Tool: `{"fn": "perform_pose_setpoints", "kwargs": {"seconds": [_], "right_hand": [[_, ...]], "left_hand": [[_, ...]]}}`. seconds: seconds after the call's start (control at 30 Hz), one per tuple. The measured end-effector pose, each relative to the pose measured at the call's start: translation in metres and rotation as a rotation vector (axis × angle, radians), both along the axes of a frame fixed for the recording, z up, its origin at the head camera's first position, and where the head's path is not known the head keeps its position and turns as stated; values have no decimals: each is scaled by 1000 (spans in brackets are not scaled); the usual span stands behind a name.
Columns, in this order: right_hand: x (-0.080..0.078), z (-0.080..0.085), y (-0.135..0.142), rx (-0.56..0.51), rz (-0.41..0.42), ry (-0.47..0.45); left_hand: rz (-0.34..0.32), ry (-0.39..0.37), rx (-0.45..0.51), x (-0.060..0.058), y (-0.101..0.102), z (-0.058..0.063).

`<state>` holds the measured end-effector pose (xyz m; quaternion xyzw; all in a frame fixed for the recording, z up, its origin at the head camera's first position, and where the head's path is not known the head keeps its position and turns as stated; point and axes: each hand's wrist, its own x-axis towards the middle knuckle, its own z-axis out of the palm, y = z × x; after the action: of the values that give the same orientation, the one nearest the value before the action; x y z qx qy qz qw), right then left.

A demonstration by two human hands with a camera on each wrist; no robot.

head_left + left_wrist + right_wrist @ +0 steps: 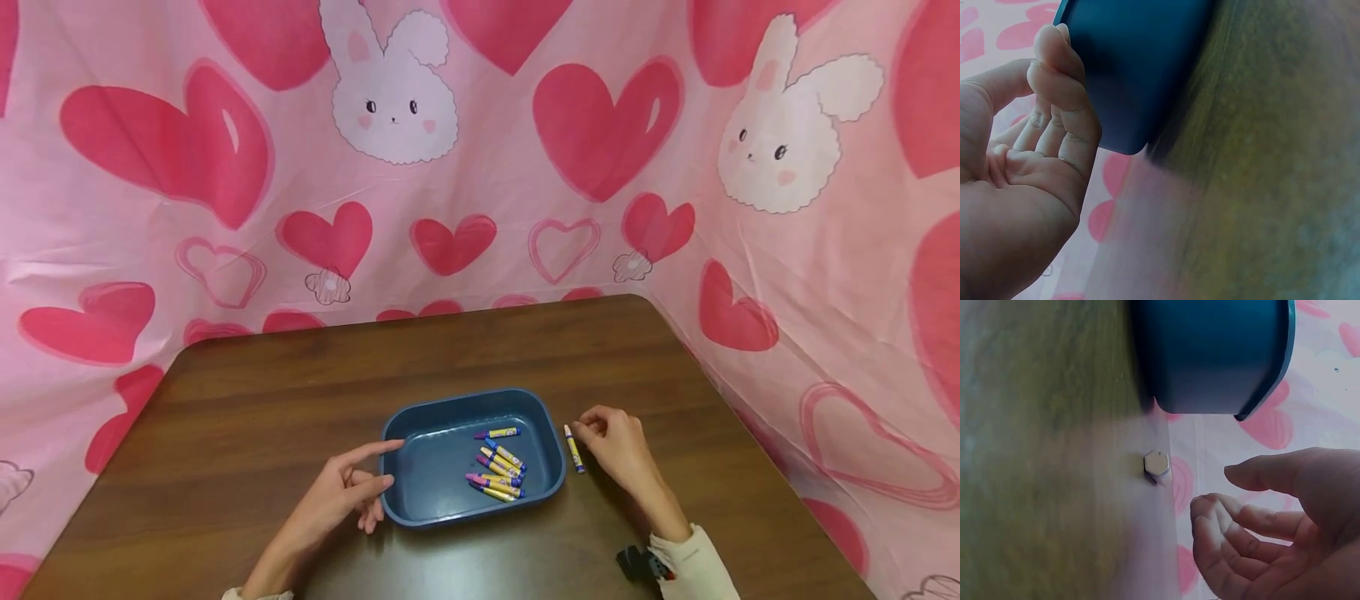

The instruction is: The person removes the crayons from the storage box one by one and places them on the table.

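A dark blue rectangular tray [472, 407] stands on the table with several yellow-wrapped crayons [501, 463] lying in its right half. My left hand [341, 483] is at the tray's left end, its index finger stretched over the rim and the thumb tip at the rim lower down. On the table just right of the tray lies a single crayon [573, 450] with a pale tip and a blue end. Beside that crayon is my right hand [618, 442], fingers loosely bent. In the right wrist view a gap separates thumb and fingers, with the crayon [1157, 464] outside them.
The brown wooden table [300, 375] has rounded far corners. A pink cloth [480, 167] with hearts and rabbits hangs behind it and along both sides. A small black device [641, 564] sits at my right wrist, by the light sleeve [693, 562].
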<state>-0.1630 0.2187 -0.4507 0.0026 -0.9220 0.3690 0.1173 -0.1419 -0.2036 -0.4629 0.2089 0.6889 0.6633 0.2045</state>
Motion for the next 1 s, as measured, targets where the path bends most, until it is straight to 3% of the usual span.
{"fn": "perform_pose_setpoints", "kwargs": {"seconds": [0.23, 0.43, 0.53, 0.73, 1.0], "right_hand": [[1, 0, -17, -18, 62, 214], [5, 13, -41, 49, 181, 352], [4, 21, -54, 106, 271, 338], [-11, 28, -81, 231, 454, 216], [-29, 10, -99, 503, 524, 123]], "left_hand": [[-10, 6, 32, 0, -1, -2], [-16, 10, 55, 1, 0, -4], [-23, 12, 58, 1, 1, -3], [-7, -20, 20, 1, 1, -2], [10, -52, 19, 2, 2, 0]]}}
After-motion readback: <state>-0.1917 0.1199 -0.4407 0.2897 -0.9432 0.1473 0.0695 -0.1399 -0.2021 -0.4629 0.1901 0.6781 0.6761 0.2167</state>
